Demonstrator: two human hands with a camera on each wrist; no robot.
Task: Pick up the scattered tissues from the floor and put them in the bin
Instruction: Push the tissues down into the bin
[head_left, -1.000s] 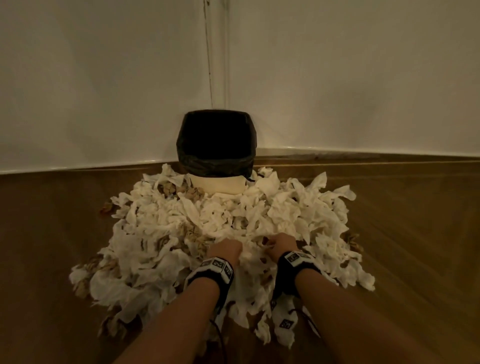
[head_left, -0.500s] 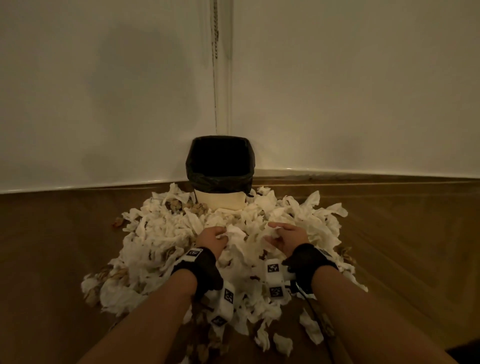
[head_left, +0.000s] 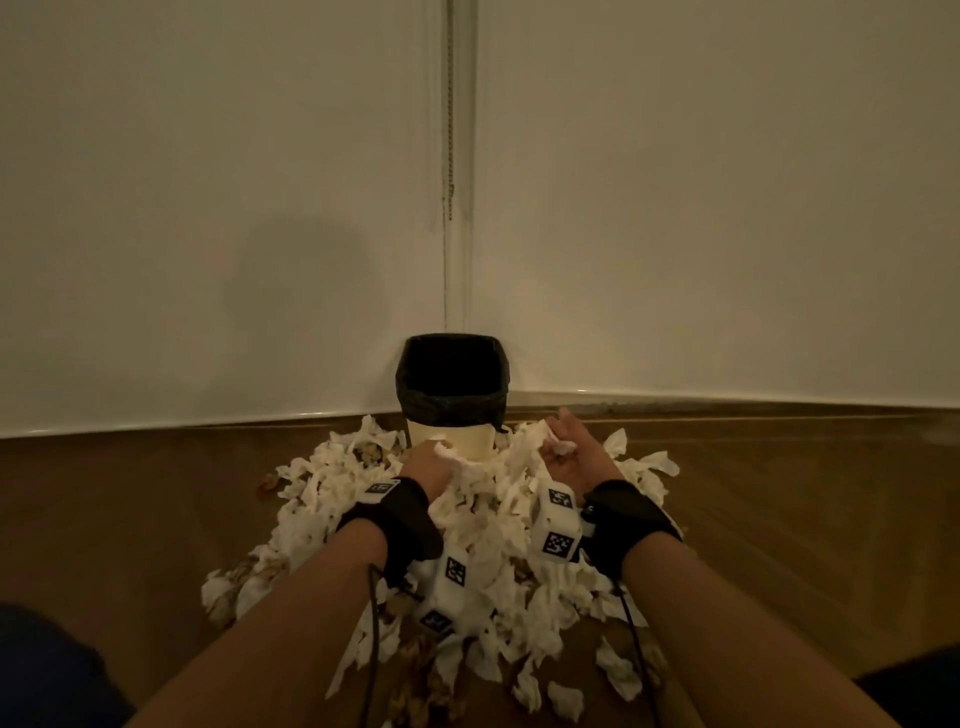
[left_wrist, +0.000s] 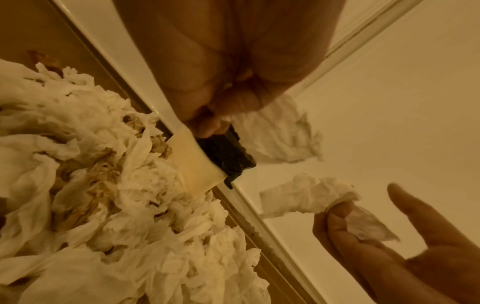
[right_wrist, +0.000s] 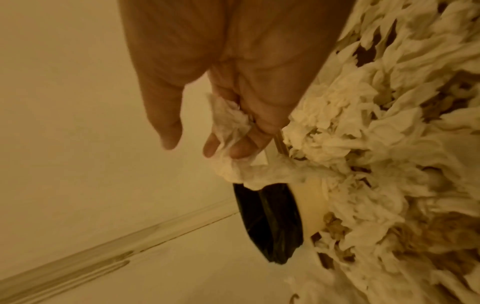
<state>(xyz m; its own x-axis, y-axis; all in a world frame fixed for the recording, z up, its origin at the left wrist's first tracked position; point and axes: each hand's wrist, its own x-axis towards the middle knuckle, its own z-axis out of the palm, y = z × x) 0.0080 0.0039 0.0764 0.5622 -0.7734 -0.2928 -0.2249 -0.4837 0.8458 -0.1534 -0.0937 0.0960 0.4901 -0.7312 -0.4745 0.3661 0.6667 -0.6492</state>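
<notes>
A cream bin (head_left: 451, 439) with a black liner (head_left: 451, 382) stands in the room's corner. A heap of white tissues (head_left: 483, 525) covers the wooden floor in front of it. My left hand (head_left: 434, 460) is raised just before the bin's front and grips a wad of tissue (left_wrist: 280, 133) in curled fingers. My right hand (head_left: 569, 449), to the bin's right, holds a tissue (right_wrist: 230, 123) under its curled fingers, the thumb standing apart. The same tissue (left_wrist: 309, 197) trails from that hand in the left wrist view.
White walls (head_left: 208, 208) meet behind the bin, with a bead chain (head_left: 448, 130) hanging in the corner. Bare wooden floor (head_left: 805, 519) lies left and right of the heap. Brown crumpled bits (head_left: 421, 670) are mixed in near my forearms. Cables run from both wrist straps.
Both hands have lifted out of the heap and travelled forward to the bin, each carrying tissue. My view has tilted up, showing more wall.
</notes>
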